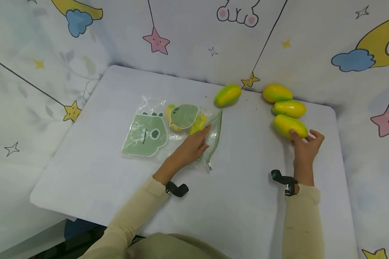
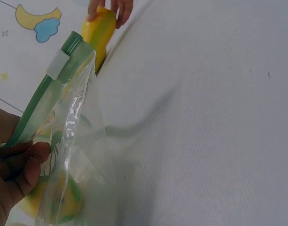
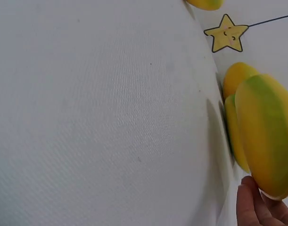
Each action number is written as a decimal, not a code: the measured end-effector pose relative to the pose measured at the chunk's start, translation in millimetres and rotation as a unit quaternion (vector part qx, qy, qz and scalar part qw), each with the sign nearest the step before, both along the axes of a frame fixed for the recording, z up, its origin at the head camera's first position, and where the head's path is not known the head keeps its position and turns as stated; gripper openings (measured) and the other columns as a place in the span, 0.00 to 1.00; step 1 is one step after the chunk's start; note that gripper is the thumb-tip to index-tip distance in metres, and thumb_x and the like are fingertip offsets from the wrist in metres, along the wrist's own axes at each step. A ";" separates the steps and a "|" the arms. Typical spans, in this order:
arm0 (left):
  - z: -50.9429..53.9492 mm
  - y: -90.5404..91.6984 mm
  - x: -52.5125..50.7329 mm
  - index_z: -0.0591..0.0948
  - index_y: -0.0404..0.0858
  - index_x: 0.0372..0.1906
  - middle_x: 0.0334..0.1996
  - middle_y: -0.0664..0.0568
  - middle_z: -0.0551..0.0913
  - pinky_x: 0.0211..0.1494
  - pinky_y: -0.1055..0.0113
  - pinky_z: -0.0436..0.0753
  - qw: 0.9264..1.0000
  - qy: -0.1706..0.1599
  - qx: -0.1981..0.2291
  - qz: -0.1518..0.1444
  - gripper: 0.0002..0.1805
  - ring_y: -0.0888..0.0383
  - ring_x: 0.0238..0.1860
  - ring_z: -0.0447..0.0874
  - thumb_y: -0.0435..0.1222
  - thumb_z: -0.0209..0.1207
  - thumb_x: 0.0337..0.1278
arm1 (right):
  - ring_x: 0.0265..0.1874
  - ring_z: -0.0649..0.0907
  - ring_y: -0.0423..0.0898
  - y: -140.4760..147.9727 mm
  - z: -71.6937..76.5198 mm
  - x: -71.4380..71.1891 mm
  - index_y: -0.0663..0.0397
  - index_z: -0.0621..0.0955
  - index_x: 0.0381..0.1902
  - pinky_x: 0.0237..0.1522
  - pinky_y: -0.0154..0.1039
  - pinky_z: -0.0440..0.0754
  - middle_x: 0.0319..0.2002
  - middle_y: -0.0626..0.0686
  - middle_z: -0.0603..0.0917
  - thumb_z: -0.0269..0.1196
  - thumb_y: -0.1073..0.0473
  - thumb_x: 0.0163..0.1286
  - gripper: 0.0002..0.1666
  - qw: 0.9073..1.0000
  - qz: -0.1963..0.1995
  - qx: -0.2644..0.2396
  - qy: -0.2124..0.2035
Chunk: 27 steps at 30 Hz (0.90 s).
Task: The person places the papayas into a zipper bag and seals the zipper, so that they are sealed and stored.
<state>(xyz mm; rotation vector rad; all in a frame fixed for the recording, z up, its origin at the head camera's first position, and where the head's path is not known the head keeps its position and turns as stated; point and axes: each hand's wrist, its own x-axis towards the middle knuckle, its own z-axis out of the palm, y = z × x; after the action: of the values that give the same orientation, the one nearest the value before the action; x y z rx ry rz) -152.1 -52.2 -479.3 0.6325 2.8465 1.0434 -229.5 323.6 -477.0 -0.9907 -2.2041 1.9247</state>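
Pinching the green zip edge (image 1: 218, 135) of a clear bag (image 1: 174, 142) with curled fingers of the left hand (image 1: 192, 147); on the desk (image 1: 243, 165), nearer its far edge than its near edge. In the bag: two yellow-green fruits (image 1: 198, 124), partly behind green print (image 1: 183, 116). Likely trouble: snagging at the mouth, from limp film folding (opening width hard to judge). Gripping the held fruit (image 1: 290, 125) between thumb and fingers of the right hand (image 1: 306, 147), towards the far right corner. Possible slip, from smooth skin. Beyond, at the far edge: two loose fruits (image 1: 289, 109), liable to roll off if nudged; farther left, a lone fruit (image 1: 228, 95).
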 end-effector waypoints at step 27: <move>5.9 -0.1 -0.3 0.56 0.34 0.76 0.35 0.50 0.76 0.43 0.67 0.76 1.000 0.012 0.007 0.014 0.37 0.58 0.35 0.72 0.34 0.59 0.67 | 0.48 0.80 0.45 -88.5 -5.7 20.7 0.44 0.66 0.64 0.45 0.36 0.85 0.52 0.51 0.77 0.71 0.51 0.61 0.37 0.988 -0.016 -0.105 0.113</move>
<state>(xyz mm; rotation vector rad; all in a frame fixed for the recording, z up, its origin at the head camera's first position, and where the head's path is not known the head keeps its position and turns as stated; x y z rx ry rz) -152.4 -52.3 -473.4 0.6120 2.8796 1.0685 -208.8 235.1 -482.6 -0.7768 -1.8857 2.1674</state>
